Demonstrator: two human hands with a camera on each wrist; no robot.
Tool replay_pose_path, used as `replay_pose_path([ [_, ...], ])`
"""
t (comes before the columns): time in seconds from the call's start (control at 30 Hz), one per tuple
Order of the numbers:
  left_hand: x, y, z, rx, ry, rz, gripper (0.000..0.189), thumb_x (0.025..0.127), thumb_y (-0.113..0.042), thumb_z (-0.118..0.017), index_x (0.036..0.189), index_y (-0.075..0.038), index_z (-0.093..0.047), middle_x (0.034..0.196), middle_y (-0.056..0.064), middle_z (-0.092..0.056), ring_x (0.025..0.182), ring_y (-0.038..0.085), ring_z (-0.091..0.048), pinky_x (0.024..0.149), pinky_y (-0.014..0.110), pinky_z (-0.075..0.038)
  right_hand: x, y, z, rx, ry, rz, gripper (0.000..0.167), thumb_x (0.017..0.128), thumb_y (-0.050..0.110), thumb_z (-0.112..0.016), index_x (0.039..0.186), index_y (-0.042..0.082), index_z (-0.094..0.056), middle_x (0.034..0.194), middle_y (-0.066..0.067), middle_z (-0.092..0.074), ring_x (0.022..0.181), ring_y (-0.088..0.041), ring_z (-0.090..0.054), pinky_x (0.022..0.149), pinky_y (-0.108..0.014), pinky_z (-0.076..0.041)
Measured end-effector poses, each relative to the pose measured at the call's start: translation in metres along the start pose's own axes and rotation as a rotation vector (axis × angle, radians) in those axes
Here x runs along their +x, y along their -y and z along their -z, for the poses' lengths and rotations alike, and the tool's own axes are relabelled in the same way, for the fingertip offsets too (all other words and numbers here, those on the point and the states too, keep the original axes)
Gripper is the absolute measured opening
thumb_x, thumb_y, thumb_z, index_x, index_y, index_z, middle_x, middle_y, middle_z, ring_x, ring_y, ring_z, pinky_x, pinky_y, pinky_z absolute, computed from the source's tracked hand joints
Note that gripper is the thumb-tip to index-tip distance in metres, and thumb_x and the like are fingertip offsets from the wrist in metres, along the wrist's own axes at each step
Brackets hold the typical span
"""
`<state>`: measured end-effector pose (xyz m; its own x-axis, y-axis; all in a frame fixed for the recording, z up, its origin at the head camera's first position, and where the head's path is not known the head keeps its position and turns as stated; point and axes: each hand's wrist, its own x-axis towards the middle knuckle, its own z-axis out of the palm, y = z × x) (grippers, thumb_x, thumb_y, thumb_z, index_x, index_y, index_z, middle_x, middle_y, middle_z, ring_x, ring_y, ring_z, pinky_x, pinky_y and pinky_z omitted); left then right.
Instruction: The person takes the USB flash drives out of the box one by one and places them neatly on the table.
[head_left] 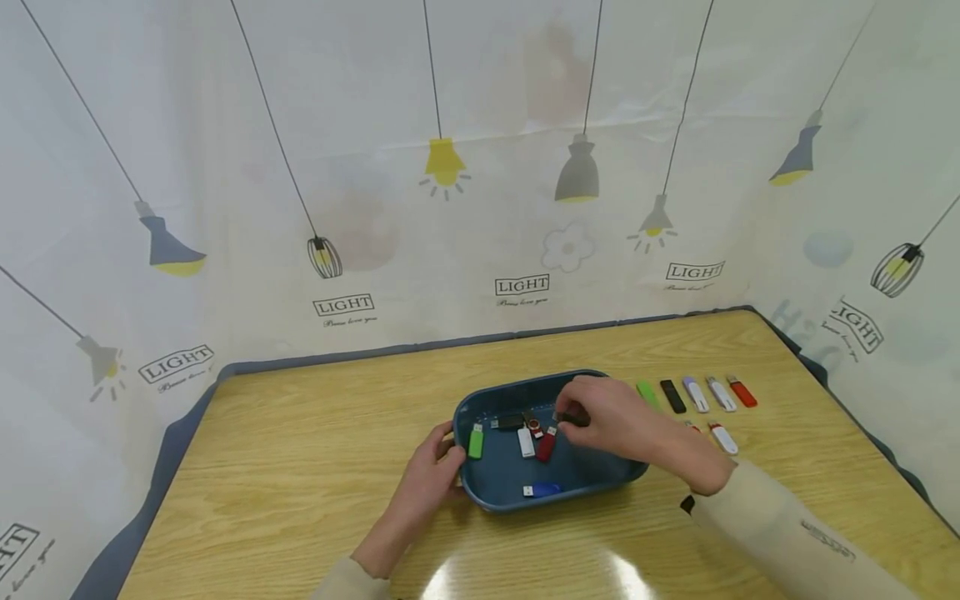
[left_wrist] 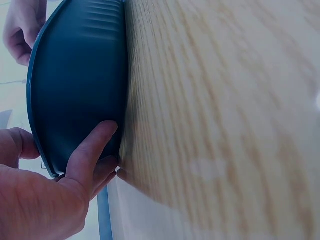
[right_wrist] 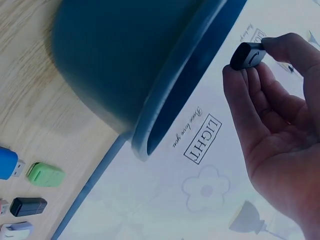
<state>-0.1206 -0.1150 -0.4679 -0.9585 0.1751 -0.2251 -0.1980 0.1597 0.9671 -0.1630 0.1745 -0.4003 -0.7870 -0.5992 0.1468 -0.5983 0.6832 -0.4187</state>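
A pale wall covering (head_left: 480,233), printed with hanging lamps, stands behind the far edge of the wooden tabletop (head_left: 315,467). About midway between the left and right edges of this tabletop there is a dark blue tray (head_left: 487,485). The left hand (head_left: 431,462) grasps its left end, the thumb at the rim and the fingers against the outer wall. The right hand (head_left: 606,417), over the tray, pinches a black USB stick (right_wrist: 248,56) between thumb and fingertips. In the tray, a green stick (head_left: 476,442) lies near the left end and a blue stick (head_left: 542,490) near the near edge; a white stick (head_left: 526,442) and a dark red stick (head_left: 547,444) lie side by side around the middle. More sticks lie in rows toward the tabletop's right edge, among them a bright red stick (head_left: 742,392).
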Motion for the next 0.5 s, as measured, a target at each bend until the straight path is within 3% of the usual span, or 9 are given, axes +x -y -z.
replay_pose_path([
  [0.27, -0.001, 0.0, 0.001, -0.005, 0.0, -0.003, 0.057, 0.104, -0.015, -0.048, 0.156, 0.004, -0.035, 0.152, 0.034, -0.044, 0.115, 0.039, -0.064, 0.085, 0.049, -0.062, -0.008, -0.002, 0.008, 0.065, -0.001, -0.066, 0.01, 0.092, 0.011, -0.076, 0.1, 0.01, -0.07, 0.083, 0.008, -0.059, 0.071, -0.005, -0.05, 0.063, -0.025, -0.049],
  [0.5, 0.0, 0.002, 0.001, -0.021, 0.002, -0.008, 0.057, 0.104, -0.015, -0.048, 0.156, 0.005, -0.035, 0.151, 0.035, -0.044, 0.114, 0.038, -0.064, 0.084, 0.049, -0.062, -0.019, -0.008, 0.02, 0.082, -0.032, -0.173, 0.01, 0.093, 0.014, -0.075, 0.102, 0.01, -0.071, 0.087, 0.008, -0.064, 0.075, -0.006, -0.057, 0.066, -0.026, -0.053],
])
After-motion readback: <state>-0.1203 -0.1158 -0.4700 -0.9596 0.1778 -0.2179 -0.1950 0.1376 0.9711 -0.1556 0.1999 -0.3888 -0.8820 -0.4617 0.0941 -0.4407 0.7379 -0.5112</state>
